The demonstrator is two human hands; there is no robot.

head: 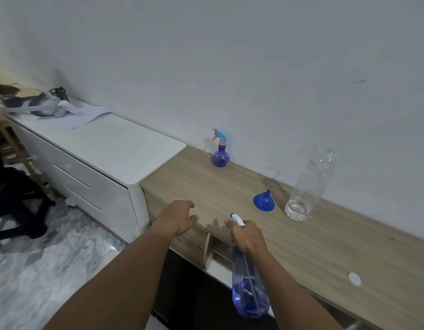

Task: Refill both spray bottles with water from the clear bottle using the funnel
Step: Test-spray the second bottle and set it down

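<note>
My right hand (pixel 247 236) grips the white spray head of a tall blue-tinted spray bottle (pixel 247 289), which hangs in front of the wooden counter's (pixel 325 246) edge with some water in its bottom. My left hand (pixel 180 217) hovers over the counter's front edge, fingers apart and holding nothing. A small round blue spray bottle (pixel 221 152) with a light-blue and pink head stands by the wall. A blue funnel (pixel 264 201) lies mouth-down on the counter. Right of it stands the uncapped clear bottle (pixel 308 186), with a little water at its bottom.
A white bottle cap (pixel 354 279) lies on the counter at the right. A white drawer cabinet (pixel 99 148) adjoins the counter on the left, carrying a headset (pixel 37 104), paper and a dark cup. A black chair base (pixel 18 210) stands on the marbled floor.
</note>
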